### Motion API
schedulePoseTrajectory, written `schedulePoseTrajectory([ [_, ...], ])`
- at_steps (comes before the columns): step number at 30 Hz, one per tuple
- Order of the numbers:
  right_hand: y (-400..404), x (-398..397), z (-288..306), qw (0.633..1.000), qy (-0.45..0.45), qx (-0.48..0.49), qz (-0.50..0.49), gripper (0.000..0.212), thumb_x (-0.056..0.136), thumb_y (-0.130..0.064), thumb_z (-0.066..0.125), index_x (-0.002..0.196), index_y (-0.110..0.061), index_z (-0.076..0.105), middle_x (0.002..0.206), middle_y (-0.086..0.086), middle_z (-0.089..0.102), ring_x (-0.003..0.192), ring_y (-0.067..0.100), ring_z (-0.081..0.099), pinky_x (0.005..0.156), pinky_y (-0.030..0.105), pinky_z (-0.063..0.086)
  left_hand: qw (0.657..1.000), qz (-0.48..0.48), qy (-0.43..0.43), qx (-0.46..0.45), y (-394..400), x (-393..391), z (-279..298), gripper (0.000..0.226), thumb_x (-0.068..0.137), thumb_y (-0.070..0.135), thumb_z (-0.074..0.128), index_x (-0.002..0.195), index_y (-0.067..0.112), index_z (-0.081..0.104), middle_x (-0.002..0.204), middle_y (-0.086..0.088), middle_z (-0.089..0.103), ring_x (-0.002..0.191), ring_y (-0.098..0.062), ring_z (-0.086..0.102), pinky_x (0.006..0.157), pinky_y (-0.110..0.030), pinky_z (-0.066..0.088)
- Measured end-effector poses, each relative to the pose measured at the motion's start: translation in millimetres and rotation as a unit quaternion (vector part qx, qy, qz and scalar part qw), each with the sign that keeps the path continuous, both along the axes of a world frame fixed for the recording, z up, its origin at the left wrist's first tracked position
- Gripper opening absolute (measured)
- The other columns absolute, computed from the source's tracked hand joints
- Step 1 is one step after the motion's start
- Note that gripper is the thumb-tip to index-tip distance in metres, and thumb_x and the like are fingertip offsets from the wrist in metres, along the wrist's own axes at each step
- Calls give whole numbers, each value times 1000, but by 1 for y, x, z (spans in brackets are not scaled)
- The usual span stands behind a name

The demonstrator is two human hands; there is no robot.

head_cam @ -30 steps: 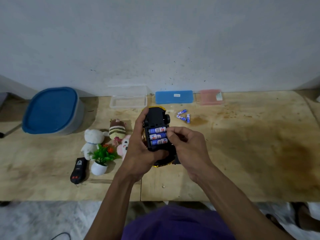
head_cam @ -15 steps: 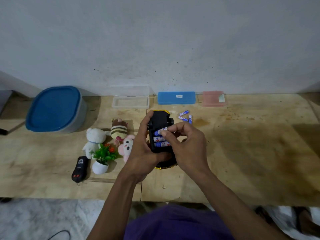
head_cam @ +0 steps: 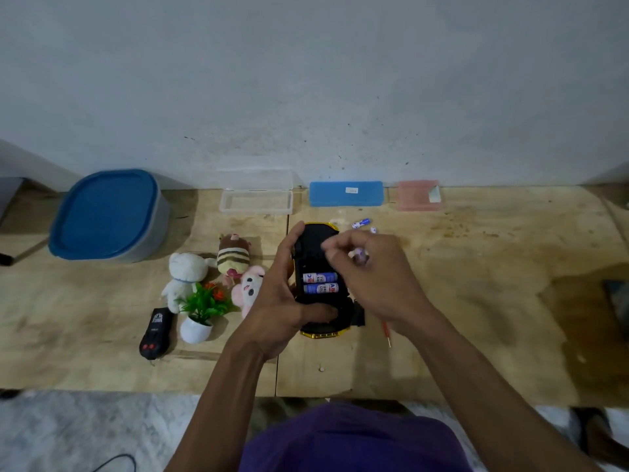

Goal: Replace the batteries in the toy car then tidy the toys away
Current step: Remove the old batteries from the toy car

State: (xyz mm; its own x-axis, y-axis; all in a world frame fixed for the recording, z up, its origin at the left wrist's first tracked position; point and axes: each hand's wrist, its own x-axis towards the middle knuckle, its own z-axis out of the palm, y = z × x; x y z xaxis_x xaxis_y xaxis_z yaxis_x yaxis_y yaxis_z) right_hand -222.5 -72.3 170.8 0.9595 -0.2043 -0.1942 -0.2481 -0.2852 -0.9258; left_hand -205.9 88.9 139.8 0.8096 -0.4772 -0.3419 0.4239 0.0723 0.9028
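Head view. The left hand (head_cam: 279, 301) grips the toy car (head_cam: 318, 287) belly-up just above the tabletop (head_cam: 476, 318), thumb curled over its near end and fingers (head_cam: 292, 233) wrapped round its far left side. The open battery bay faces the camera; two batteries (head_cam: 320, 282) lie in it side by side, long axes running left to right, and the slot beyond them looks empty.

The right hand (head_cam: 371, 274) hovers over the car's right side, its fingers curled in and pinching a single battery (head_cam: 357, 255) (blurred, so its exact tilt cannot be read). That cell sits just right of and slightly beyond the empty slot, so the right hand is the one nearer to it. Whether this cell is leaving the bay or going in cannot be told; either way it must lie crosswise, parallel to the two seated cells, to fit.

Loose batteries (head_cam: 361, 223) lie on the tabletop just beyond the right fingers. Left of the left hand stand three plush toys (head_cam: 187, 272), a small potted plant (head_cam: 200, 310) and a black remote (head_cam: 156, 330). A blue-lidded tub (head_cam: 105, 216), a clear case (head_cam: 256, 201), a blue case (head_cam: 345, 193) and a pink case (head_cam: 418, 195) line the pale wall behind.
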Motion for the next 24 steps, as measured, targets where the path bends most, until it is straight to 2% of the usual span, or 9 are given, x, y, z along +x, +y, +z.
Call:
schedulePoseTrajectory([
  [2,4,1,-1,991,11,-113,71,4,87,-23,73,88,-23,77,80,-14,71,77,1,66,72,18,51,1000,-12,-6,0,-2,0,1,121,67,-38,63,154,39,28,139,1,61,113,-30,69,86,-50,60],
  [4,8,4,-1,983,38,-160,87,3,83,-30,77,82,-27,75,73,-14,67,71,3,64,67,19,50,999,-23,-32,24,-5,0,3,122,66,-37,66,155,37,27,136,10,62,114,-22,69,85,-43,61],
  [8,12,9,0,976,71,-184,93,14,75,-32,73,65,-33,63,68,-10,66,74,14,65,72,35,58,996,-32,-70,53,-5,1,6,124,62,-33,72,156,35,26,142,9,57,119,-11,65,87,-37,59],
  [10,15,12,3,976,77,-179,96,15,70,-33,70,59,-32,60,68,-9,66,79,19,65,72,36,58,996,-37,-67,51,-5,0,7,124,63,-34,71,156,34,25,133,18,63,115,-10,67,87,-37,60],
  [12,16,15,5,977,77,-172,99,16,68,-35,73,56,-31,62,65,-10,66,79,18,65,70,33,56,996,-38,-59,47,-4,-1,5,122,65,-34,69,156,34,25,127,22,66,113,-12,69,87,-40,60],
  [16,7,17,10,975,92,-161,125,8,72,-31,75,67,-25,77,69,-11,72,74,7,65,67,27,54,998,-43,-26,25,-3,-2,1,121,65,-32,69,152,44,32,139,3,61,118,-34,65,90,-57,57],
  [18,0,17,11,974,91,-154,142,9,72,-32,74,70,-26,79,71,-10,73,74,8,65,66,28,53,999,-45,-14,18,-4,-4,0,121,64,-32,69,151,44,33,142,1,58,122,-38,62,91,-63,54],
  [21,-4,12,8,975,70,-144,154,6,74,-28,74,72,-26,79,69,-9,73,69,7,65,66,27,53,999,-35,-4,9,-6,-6,-2,121,64,-33,68,151,43,33,147,1,54,123,-37,61,93,-61,54],
  [24,-3,4,2,969,22,-162,184,6,79,-23,74,77,-26,79,70,-11,73,68,3,66,65,18,50,1000,-30,7,1,-4,-6,-3,122,65,-35,67,153,41,31,142,-2,58,119,-36,65,91,-53,57],
])
